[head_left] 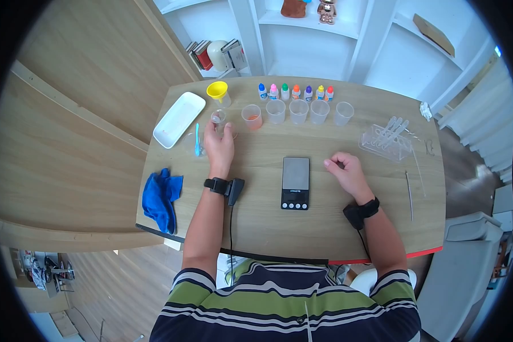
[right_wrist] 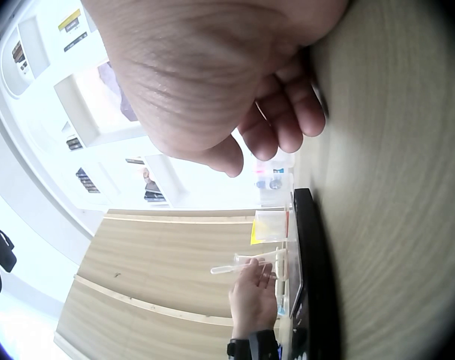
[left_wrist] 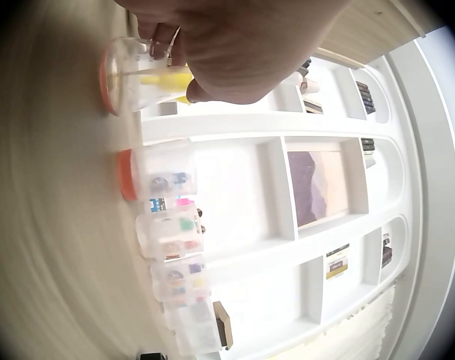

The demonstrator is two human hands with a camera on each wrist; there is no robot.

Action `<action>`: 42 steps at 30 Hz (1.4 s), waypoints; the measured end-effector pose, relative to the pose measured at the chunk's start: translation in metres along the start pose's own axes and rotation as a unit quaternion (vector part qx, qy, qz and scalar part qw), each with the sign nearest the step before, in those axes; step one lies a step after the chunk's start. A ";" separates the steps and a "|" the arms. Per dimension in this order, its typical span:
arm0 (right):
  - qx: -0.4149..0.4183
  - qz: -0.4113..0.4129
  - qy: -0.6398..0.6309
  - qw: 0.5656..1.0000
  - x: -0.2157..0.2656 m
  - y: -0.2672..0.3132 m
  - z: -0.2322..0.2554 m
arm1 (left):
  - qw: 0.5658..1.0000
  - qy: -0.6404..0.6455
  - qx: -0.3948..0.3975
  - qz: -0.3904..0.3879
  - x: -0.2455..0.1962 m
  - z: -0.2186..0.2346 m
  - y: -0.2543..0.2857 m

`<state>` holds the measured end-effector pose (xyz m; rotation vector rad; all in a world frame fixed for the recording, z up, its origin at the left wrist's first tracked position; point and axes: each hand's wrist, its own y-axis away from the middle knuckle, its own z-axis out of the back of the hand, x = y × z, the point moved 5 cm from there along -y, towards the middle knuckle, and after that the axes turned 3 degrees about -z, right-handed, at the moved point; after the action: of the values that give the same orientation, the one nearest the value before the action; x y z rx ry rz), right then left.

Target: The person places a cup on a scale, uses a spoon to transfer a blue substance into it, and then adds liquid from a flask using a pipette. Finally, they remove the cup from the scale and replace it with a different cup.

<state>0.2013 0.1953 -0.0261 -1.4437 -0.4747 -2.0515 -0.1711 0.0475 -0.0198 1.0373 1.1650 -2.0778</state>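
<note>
A person's left hand (head_left: 219,149), at 10 o'clock from the black scale (head_left: 295,182), grips a small clear vessel (head_left: 218,117), its fingers closed to the vessel's width. The left wrist view shows orange at its base; the palm crops its upper part, and glare blurs its contents. The right hand (head_left: 349,175), at roughly 2 to 3 o'clock, hangs loosely curled, partly open and holding nothing. A cup of orange liquid (head_left: 252,117) stands at 11 o'clock, beside clear cups (head_left: 298,112) partly hiding dropper bottles (head_left: 296,92), labels too small to read.
</note>
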 end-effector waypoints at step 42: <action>-0.010 0.017 0.020 1.000 0.009 0.002 -0.001 | 0.998 -0.020 0.023 0.058 -0.026 -0.070 0.020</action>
<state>0.1997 0.1910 -0.0185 -1.4091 -0.4123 -2.0609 -0.1168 0.1010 -0.0307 1.0552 1.0176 -2.0348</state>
